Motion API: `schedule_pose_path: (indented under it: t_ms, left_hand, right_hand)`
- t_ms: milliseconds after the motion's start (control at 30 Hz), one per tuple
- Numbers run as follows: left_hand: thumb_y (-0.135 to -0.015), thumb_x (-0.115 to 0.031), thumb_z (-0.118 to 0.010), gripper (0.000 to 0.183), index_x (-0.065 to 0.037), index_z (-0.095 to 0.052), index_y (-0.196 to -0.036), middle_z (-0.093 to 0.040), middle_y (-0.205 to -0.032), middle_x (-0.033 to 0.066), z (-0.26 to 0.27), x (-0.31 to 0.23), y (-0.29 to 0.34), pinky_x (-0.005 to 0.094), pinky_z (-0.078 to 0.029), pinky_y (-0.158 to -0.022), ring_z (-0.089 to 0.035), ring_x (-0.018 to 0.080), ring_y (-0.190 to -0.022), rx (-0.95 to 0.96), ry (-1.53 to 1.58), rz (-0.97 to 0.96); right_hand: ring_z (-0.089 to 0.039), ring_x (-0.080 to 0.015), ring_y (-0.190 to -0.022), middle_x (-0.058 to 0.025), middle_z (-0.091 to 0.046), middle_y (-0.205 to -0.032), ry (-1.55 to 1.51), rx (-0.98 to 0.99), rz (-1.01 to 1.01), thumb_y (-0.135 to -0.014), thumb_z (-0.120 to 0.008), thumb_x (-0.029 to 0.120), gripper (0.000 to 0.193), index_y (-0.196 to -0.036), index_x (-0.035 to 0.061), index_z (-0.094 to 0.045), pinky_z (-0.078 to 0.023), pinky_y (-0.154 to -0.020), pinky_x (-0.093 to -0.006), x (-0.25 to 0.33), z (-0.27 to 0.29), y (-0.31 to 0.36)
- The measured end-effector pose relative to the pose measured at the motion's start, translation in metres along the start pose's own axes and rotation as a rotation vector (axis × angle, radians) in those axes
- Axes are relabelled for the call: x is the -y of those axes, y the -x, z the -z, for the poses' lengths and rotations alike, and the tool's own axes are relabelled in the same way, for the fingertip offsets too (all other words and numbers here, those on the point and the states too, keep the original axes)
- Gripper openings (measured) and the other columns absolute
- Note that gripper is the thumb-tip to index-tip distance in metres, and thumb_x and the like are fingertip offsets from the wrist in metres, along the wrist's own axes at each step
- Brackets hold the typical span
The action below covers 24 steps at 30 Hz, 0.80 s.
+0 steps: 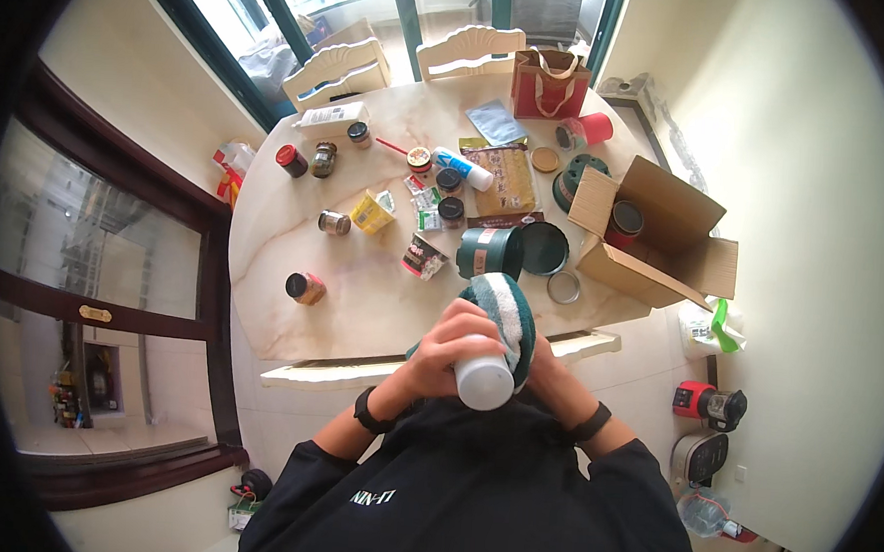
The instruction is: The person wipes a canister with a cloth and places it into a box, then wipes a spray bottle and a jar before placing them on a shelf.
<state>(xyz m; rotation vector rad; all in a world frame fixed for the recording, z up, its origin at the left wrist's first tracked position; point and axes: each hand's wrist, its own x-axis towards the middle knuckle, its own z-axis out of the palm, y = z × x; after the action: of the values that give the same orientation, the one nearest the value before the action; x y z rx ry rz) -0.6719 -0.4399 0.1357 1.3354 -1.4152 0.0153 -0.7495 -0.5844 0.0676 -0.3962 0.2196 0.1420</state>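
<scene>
Fingers of my left hand (pixel 448 348) curl round a white cylindrical container (pixel 485 383), its round end tilted up toward me. A dark green towel with a white stripe (pixel 502 306) bunches up against the container's far side. My right hand (pixel 542 366) is at the towel's right side and grips it; most of its fingers are hidden behind the cloth. Both hands are held above the table's near edge, close to my chest. Just beyond the towel, a dark green canister (pixel 490 252) and a dark round lid (pixel 544 248) rest on the table.
The marble-topped table (pixel 273 252) carries several jars, packets and a paper cup (pixel 424 256). At right stands an open cardboard box (pixel 635 261) holding a can (pixel 625 221). A red paper bag (pixel 550 87) is at the back, near two chairs. A spice jar (pixel 305 288) stands front left.
</scene>
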Motion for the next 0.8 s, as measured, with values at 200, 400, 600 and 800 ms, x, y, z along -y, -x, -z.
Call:
schedule_pose_path:
  t_ms: [200,400,600,800]
  left_hand:
    - [-0.064,-0.018,-0.084,0.063,-0.009,-0.045,-0.113,-0.053,-0.099,0.0122,-0.014,0.006,0.002,0.0366,-0.044,-0.077,-0.052,0.0254,-0.087,-0.586,-0.088,0.103]
    - [-0.088,-0.031,-0.063,0.038,-0.009,-0.043,-0.111,-0.053,-0.096,0.0047,0.013,0.021,-0.018,0.0345,-0.048,-0.08,-0.055,0.0161,-0.088,-1.347,0.712,0.769]
    - [-0.086,-0.039,-0.061,0.045,-0.014,-0.041,-0.117,-0.048,-0.1,0.0057,0.026,0.026,-0.002,0.0393,-0.044,-0.087,-0.053,0.0206,-0.094,-1.323,0.962,0.852]
    - [-0.076,-0.032,-0.069,0.05,-0.01,-0.039,-0.11,-0.045,-0.1,0.0081,0.031,0.012,0.006,0.0345,-0.041,-0.083,-0.046,0.0177,-0.092,-0.886,0.538,0.287]
  right_hand:
    - [-0.06,-0.0185,-0.098,-0.0089,-0.059,-0.109,0.002,-0.069,0.151,-0.096,-0.046,0.022,0.032,-0.123,0.0047,-0.047,-0.051,-0.086,-0.0321,-0.002,-0.017,-0.006]
    - [-0.061,-0.0134,-0.089,-0.0072,-0.063,-0.098,0.666,-0.227,0.545,-0.086,-0.06,0.004,0.031,-0.115,0.0008,-0.054,-0.05,-0.081,-0.0275,-0.01,-0.046,-0.009]
    - [-0.057,-0.0142,-0.087,-0.0088,-0.062,-0.092,1.108,-0.231,0.861,-0.077,-0.058,-0.003,0.031,-0.108,-0.004,-0.056,-0.046,-0.078,-0.0284,-0.027,-0.046,-0.014]
    - [-0.059,-0.012,-0.09,-0.0063,-0.066,-0.099,0.724,-0.114,0.422,-0.082,-0.058,-0.003,0.026,-0.108,-0.0062,-0.061,-0.048,-0.081,-0.0254,-0.03,-0.043,-0.015]
